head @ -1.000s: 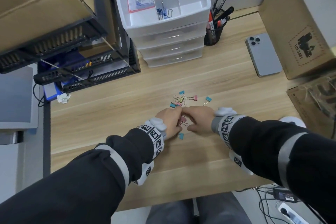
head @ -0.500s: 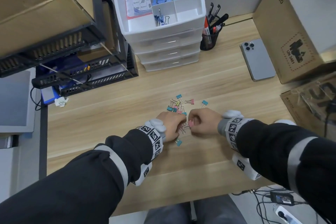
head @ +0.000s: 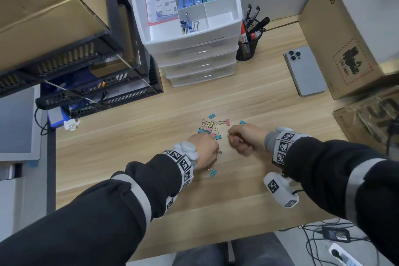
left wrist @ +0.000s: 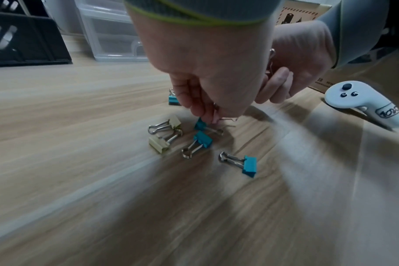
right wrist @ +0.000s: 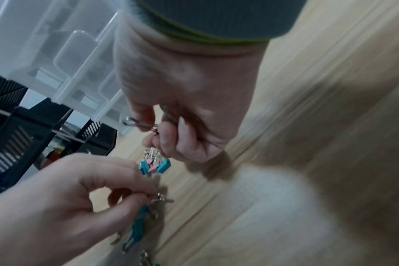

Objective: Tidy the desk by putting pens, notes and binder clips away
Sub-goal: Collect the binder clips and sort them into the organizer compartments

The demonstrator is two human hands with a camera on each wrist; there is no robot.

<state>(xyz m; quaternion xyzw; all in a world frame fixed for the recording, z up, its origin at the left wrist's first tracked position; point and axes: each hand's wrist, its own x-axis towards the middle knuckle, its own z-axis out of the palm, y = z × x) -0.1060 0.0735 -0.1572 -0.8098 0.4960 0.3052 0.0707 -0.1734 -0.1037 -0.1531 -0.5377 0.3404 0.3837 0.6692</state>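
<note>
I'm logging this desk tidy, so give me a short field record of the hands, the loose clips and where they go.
left hand: pinches a small binder clip at the pile
right hand: grips clips in curled fingers
loose clips: teal, pink, yellow, scattered on the desk
stray teal clip: beside left wrist
organizer tray: holds larger clips, notes

Head cam: high above, looks steeply down & fwd over the tabletop (head: 133, 136), white drawer unit (head: 194, 54) at far edge, whole scene in frame. Left wrist cam: very low, close to the wood, faces fwd along the left hand (left wrist: 207, 59). Right wrist cam: close too, tilted, faces left past the right hand (right wrist: 185, 93). All 3 share the binder clips (head: 210, 128) and both hands.
</note>
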